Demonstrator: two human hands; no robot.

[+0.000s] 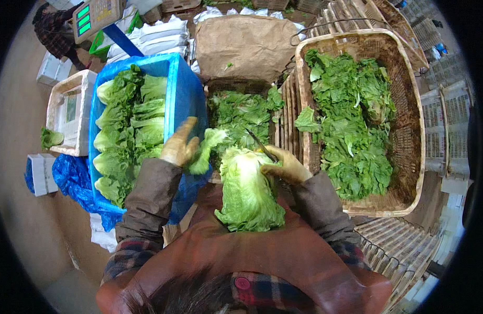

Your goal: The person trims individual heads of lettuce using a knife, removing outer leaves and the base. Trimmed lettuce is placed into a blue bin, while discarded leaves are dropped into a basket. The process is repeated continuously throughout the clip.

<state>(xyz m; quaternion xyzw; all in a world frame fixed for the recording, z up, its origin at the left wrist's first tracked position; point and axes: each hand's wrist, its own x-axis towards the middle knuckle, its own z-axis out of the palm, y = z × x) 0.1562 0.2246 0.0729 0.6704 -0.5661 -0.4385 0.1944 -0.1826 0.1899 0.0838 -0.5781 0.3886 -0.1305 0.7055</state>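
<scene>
A head of lettuce (249,192) lies on the lap of a brown apron (210,243), its pale base pointing away from me. My right hand (284,165), in a soiled glove, grips a knife (260,143) whose dark blade points up and left. That hand rests against the lettuce's right side near its base. Also gloved, my left hand (180,147) is blurred, its fingers apart, between the lettuce and a blue-lined box (186,90). A loose lettuce leaf (205,153), blurred too, hangs just right of it, seemingly free of the fingers. The knife's handle is hidden in my grip.
Lettuce heads (115,141) stand in rows inside the blue-lined box. Leaves fill a crate (241,84) ahead; a large crate (410,117) at right holds greens. Brown paper (245,43) covers a stack beyond. A scale display (94,17) rises upper left, near another person (55,31).
</scene>
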